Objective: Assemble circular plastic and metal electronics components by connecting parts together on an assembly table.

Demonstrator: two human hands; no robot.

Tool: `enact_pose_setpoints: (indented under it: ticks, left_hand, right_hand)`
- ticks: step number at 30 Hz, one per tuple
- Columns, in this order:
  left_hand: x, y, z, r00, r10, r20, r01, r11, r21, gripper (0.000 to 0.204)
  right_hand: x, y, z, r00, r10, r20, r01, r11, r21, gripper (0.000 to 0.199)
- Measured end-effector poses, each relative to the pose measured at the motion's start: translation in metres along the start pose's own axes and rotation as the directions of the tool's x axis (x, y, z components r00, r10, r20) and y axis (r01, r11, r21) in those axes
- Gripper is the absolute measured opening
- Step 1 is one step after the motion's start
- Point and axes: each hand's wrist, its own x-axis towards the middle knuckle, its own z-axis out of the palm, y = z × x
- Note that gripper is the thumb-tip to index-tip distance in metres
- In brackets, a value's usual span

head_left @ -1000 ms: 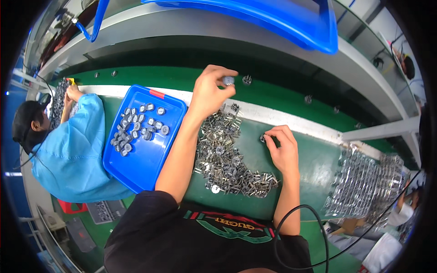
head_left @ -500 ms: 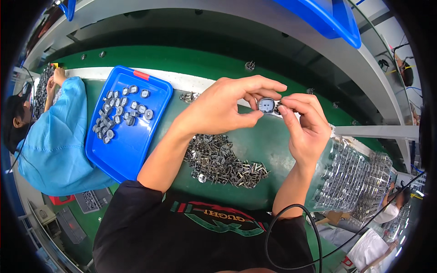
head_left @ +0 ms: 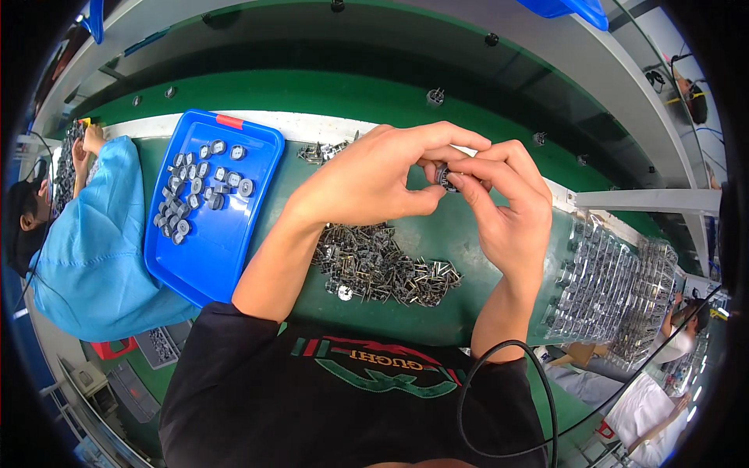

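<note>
My left hand [head_left: 374, 178] pinches a small round grey cap [head_left: 442, 173] between thumb and fingers, above the middle of the bench. My right hand [head_left: 511, 203] is closed on a small dark part with metal pins [head_left: 450, 182], held right against the cap. Fingers hide much of both pieces, so how far they fit together cannot be seen. Below my hands lies a heap of similar pinned parts [head_left: 382, 269] on the green bench top. The blue tray [head_left: 183, 257], left of my left forearm, holds several round grey pieces [head_left: 197, 186].
Clear plastic packs of pinned parts [head_left: 597, 285] stand at the right. A few pinned parts [head_left: 320, 152] lie behind my left wrist, and others [head_left: 435, 97] sit on the green strip beyond the pale ledge [head_left: 335, 129]. A co-worker in a blue smock [head_left: 101, 234] works at the left.
The two hands have come closer together, and the pinned part now meets the grey cap. The cap has turned, so its two-holed face no longer shows. The view has shifted slightly.
</note>
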Motion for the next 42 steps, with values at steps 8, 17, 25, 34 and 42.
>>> enact_pose_setpoints:
  ticks: [8,17,25,34,42]
  left_hand:
    - [0.006,-0.007,-0.004,0.983,-0.101,-0.152,0.012,0.866,-0.499,0.05]
    - [0.009,-0.016,0.008,0.952,-0.162,-0.259,-0.017,0.819,-0.573,0.032]
    - [0.003,-0.028,0.0,0.922,-0.147,-0.357,0.055,0.965,-0.255,0.028]
    - [-0.134,-0.031,-0.026,0.695,-0.113,-0.71,0.569,0.691,0.446,0.026]
    - [-0.208,-0.051,-0.031,0.645,-0.116,-0.755,0.71,0.457,0.536,0.031]
  right_hand:
    - [0.002,0.002,0.012,0.972,-0.058,-0.227,0.039,0.995,-0.089,0.017]
    - [0.003,0.013,0.02,0.903,0.406,-0.141,-0.296,0.825,0.481,0.027]
    - [0.004,0.051,0.03,0.919,0.39,-0.064,-0.334,0.854,0.399,0.019]
    - [0.017,0.175,0.016,0.969,0.23,-0.094,-0.244,0.809,-0.535,0.021]
    - [0.009,0.194,0.01,0.989,0.092,-0.114,-0.145,0.727,-0.671,0.032]
